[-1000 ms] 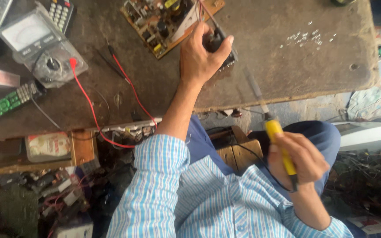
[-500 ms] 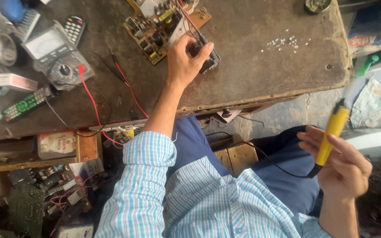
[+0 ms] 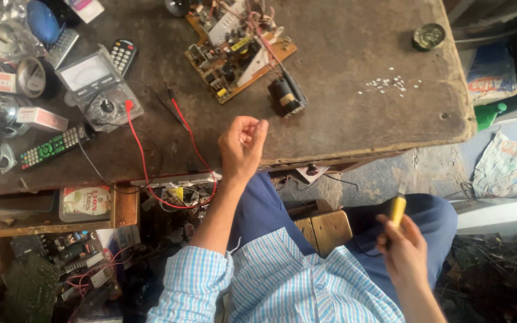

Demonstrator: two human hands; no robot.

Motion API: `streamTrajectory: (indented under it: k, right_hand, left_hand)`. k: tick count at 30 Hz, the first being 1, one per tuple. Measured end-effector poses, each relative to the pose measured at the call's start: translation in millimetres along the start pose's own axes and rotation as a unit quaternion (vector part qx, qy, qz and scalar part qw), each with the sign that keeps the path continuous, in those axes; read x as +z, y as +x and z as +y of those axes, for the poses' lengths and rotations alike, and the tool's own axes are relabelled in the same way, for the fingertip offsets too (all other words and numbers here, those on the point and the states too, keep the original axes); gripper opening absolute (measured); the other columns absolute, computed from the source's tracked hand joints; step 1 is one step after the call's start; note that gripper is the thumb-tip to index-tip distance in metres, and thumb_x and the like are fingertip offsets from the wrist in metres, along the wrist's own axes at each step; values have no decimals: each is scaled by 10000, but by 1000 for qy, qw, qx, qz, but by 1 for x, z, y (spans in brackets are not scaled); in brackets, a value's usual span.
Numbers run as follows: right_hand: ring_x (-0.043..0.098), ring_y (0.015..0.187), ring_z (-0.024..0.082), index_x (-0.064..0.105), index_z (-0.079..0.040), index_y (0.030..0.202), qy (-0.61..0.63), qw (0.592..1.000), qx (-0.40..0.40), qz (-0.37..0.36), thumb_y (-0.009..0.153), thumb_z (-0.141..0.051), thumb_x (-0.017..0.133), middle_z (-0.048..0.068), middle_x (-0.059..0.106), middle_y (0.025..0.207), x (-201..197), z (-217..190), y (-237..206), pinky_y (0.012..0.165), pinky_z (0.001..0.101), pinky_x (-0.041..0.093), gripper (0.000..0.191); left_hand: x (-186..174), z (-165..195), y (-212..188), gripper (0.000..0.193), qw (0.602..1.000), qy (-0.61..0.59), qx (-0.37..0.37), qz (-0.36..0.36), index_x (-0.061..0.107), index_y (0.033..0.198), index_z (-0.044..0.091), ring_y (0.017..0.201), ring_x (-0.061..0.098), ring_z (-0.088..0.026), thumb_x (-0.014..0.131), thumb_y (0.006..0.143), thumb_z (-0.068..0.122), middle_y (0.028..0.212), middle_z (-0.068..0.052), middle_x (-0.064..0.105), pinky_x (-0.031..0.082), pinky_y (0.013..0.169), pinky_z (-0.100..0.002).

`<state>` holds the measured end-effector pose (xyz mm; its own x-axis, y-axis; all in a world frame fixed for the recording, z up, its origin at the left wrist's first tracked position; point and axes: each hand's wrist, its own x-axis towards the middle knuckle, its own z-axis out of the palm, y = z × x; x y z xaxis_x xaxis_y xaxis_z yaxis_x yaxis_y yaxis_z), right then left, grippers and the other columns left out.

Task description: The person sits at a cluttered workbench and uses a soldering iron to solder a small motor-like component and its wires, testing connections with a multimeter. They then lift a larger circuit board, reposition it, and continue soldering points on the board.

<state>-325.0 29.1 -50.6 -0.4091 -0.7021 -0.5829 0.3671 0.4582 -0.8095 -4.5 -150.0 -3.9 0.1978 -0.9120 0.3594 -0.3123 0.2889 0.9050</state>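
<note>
Left hand, fingers curled and empty, mid-frame over the counter; right hand grips a yellow-handled tool, lower right.

Two remote controls; one circuit board.

Analog multimeter w/ red leads, 2 remotes on bench left; round tin far right.

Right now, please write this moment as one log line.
left hand: loosely curled, empty, over table edge | right hand: holds yellow tool at lap | circuit board: on table, untouched
</note>
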Motion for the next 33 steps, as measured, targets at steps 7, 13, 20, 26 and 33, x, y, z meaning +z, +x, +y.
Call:
streamTrajectory:
  k: [7,13,20,26,33]
  right_hand:
    - [679,783,156,675,-18,1265,-408,862,-299,-39,975,-147,665,140,724,918,141,-10,10,693,327,515,318]
    - [643,808,271,664,-2,1029,-392,815,-424,-52,1015,-107,641,167,670,924,265,-18,25,712,387,513,109]
    - [649,840,400,676,-18,920,-537,717,-427,-122,822,-73,641,208,689,897,332,-8,55,709,473,513,118]
    - [633,927,486,687,37,985,-564,669,-443,-195,798,-98,678,282,683,987,292,-12,39,787,530,522,230]
    - [631,1228,381,637,-3,1280,-482,681,-448,-319,874,-147,704,193,626,1351,258,-70,-72,996,447,522,436]
  left_hand:
    - [-36,-14,23,324,998,-40,-41,-40,678,933,35,581,564,-54,751,948,350,699,-11,632,463,522,-227]
    - [-65,-24,45,322,998,-51,-28,-24,658,899,25,581,516,-78,751,947,330,703,-19,589,437,504,-251]
    - [-82,-32,74,302,990,-80,-114,7,650,927,32,613,656,-112,711,971,324,696,-41,677,531,571,-272]
    - [-83,-33,82,281,993,-43,-108,27,625,984,18,590,667,-159,715,970,284,689,-72,679,532,573,-301]
    - [-63,-31,63,257,994,-20,-85,60,608,1028,10,526,632,-159,734,948,218,614,-75,634,505,533,-327]
